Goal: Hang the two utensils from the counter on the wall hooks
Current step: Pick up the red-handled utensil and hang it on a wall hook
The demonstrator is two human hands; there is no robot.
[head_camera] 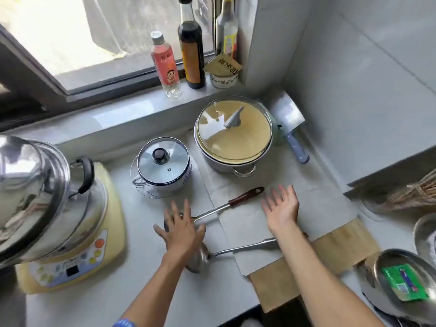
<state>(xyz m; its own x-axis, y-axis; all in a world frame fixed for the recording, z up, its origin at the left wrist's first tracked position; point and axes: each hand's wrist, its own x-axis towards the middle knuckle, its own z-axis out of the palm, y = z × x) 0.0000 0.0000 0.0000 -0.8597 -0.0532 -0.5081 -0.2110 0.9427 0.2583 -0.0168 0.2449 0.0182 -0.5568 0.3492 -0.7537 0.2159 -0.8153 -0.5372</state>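
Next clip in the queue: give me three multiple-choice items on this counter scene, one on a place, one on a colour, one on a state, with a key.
1. Where does the ladle lie?
A. On the windowsill
B. Nearer the counter's front edge than the red-handled utensil
C. Inside the large pot

2. What colour is the cleaver handle?
A. Pale blue
B. Black
C. Red

3. How are the left hand and right hand?
A. Both gripping utensils
B. Left holding a lid
C. Both open, fingers spread

Key: 1 B, the ladle is the nearer utensil. 2 A, pale blue below the blade. 3 C, neither hand closes on anything.
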